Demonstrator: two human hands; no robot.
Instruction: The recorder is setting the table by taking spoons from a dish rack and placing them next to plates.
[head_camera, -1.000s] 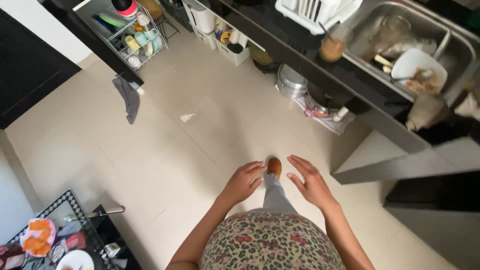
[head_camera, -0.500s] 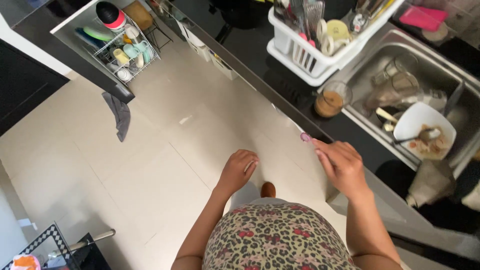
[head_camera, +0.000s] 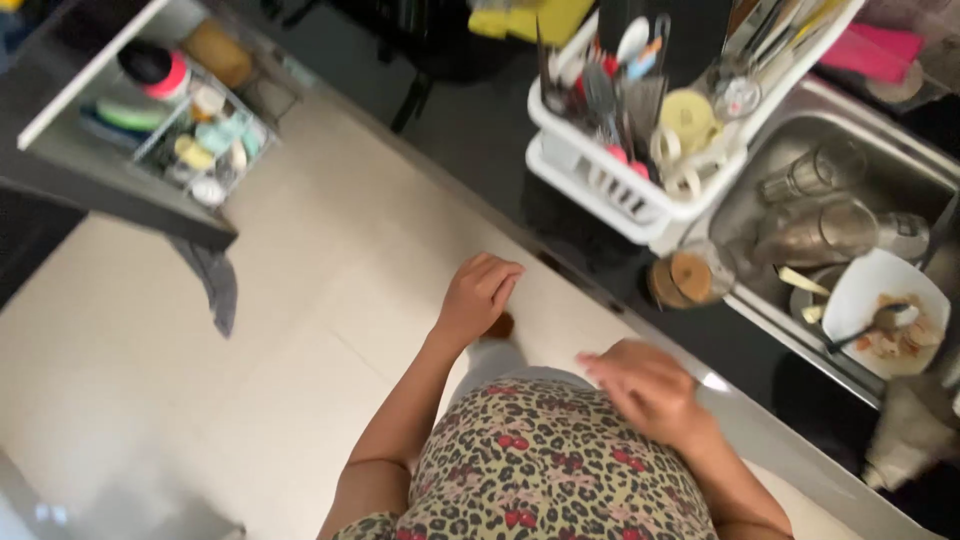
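My left hand (head_camera: 478, 293) hangs over the pale floor tiles close to the black counter's edge (head_camera: 600, 290), fingers loosely curled with nothing in them. My right hand (head_camera: 645, 390) is blurred, low in front of my leopard-print top, near the counter edge; its fingers look apart and it holds nothing I can make out. A glass of brown liquid (head_camera: 690, 277) stands on the counter just beyond the right hand. A white plate with food scraps and a spoon (head_camera: 885, 325) lies in the steel sink (head_camera: 740, 210).
A white dish rack (head_camera: 640, 190) full of utensils sits on the counter beside the sink. Glasses and a steel cup lie in the sink. An open drawer with a wire basket of cups (head_camera: 195, 145) juts out at upper left; a grey cloth (head_camera: 215, 285) lies on the floor.
The view has shifted toward the counter and sink. My right hand dropped back from the counter edge toward my body. My left hand rose slightly toward the counter.
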